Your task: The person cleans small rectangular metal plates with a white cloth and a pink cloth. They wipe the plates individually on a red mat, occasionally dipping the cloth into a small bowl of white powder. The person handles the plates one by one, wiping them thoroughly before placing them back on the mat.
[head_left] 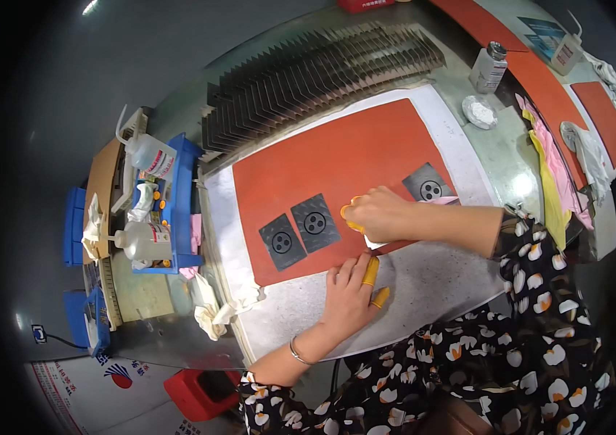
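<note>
My right hand is closed and pressed down over the red mat, with orange-yellow finger cots on its fingertips. A small white wipe pokes out beneath it; most of it is hidden by the hand. Fingers outstretched, my left hand lies at the mat's front edge, yellow cots on its thumb and forefinger. Two dark grey panels, each with a round three-hole ring, rest left of my hands: a left panel and a middle panel. A third panel lies beyond my right forearm, partly covered by it.
A rack of upright dark panels stands behind the mat. On the left are a blue tray, a squeeze bottle and another bottle. At right stand a metal-capped bottle, a small dish and pink and yellow cloths.
</note>
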{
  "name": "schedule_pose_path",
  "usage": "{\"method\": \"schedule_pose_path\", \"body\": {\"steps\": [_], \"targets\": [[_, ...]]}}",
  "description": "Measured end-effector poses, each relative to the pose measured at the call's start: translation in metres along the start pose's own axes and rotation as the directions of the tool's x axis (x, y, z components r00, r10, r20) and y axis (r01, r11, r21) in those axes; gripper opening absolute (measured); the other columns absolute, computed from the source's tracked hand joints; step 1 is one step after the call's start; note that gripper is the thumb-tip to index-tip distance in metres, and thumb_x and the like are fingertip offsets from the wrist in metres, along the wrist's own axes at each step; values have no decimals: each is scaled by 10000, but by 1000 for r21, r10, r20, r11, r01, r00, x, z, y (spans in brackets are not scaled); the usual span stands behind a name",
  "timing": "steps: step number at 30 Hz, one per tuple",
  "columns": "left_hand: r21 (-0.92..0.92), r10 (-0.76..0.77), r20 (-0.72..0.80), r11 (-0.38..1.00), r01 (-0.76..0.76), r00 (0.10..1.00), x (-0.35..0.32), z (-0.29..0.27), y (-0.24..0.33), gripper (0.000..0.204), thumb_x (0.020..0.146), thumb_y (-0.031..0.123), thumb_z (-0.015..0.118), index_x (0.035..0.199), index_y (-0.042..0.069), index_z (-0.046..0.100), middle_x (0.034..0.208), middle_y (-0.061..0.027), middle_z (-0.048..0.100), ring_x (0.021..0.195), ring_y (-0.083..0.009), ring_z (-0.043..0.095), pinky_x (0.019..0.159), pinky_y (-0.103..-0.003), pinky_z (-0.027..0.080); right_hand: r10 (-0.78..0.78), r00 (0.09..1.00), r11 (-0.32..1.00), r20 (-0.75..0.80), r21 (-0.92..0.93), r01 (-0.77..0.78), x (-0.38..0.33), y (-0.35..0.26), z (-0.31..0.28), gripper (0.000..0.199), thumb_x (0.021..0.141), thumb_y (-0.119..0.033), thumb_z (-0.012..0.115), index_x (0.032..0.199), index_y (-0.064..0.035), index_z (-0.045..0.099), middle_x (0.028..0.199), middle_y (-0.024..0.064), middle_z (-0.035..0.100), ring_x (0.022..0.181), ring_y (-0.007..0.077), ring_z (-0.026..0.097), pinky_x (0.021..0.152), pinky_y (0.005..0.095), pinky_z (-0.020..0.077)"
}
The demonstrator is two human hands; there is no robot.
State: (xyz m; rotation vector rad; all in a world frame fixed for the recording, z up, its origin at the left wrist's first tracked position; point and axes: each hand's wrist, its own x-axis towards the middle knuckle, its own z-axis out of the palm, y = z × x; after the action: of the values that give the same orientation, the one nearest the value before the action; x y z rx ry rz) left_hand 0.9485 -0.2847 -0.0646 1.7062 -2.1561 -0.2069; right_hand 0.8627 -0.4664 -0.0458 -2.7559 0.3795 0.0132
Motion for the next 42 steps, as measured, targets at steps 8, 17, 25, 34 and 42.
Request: {"method": "schedule_pose_path", "body": {"steps": [8,17,25,34,42], "targets": [[19,-7,-12,1000,7,1000,0,-2,2,505,675,257,676,1068,-29,541,1265,-139,428,1073,-284,394,858,-415,306,59,992,997,-116,47,-54,17,17,-5,161,721,-166,593,744,-7,598,710,174,619,700,334,610,576,441,458],[-115,-77,-104,991,65,992,23,-21,-11,656,618,188,734,1182,5,453,1255,-157,437,1090,-330,427,904,-443,306,407,854,787,-323,599,-149,-94,73,-112,150,778,-144,583,781,3,553,696,139,575,636,245,562,582,336,446],[16,-145,89,989,144,985,80,-32,-25,833,557,320,780,1214,-41,417,1304,-194,359,1242,-326,298,1016,-496,169,453,673,779,-585,-106,-617,-166,199,-210,155,734,-157,581,821,-31,608,768,158,624,760,305,610,639,401,475],[43,-130,52,991,128,990,110,-19,-20,820,585,378,755,1203,-47,424,1247,-208,415,1215,-324,338,1018,-532,162,398,713,619,-577,-405,-673,-139,263,-206,118,662,-111,603,768,-61,622,695,136,628,696,300,632,604,394,491],[36,-98,41,995,97,994,156,17,30,860,608,374,756,1245,-42,355,1249,-212,339,1216,-349,301,1002,-546,178,394,768,608,-505,-482,-630,-133,269,-202,119,655,-117,615,761,-63,604,713,131,629,713,292,633,597,387,490]]}}
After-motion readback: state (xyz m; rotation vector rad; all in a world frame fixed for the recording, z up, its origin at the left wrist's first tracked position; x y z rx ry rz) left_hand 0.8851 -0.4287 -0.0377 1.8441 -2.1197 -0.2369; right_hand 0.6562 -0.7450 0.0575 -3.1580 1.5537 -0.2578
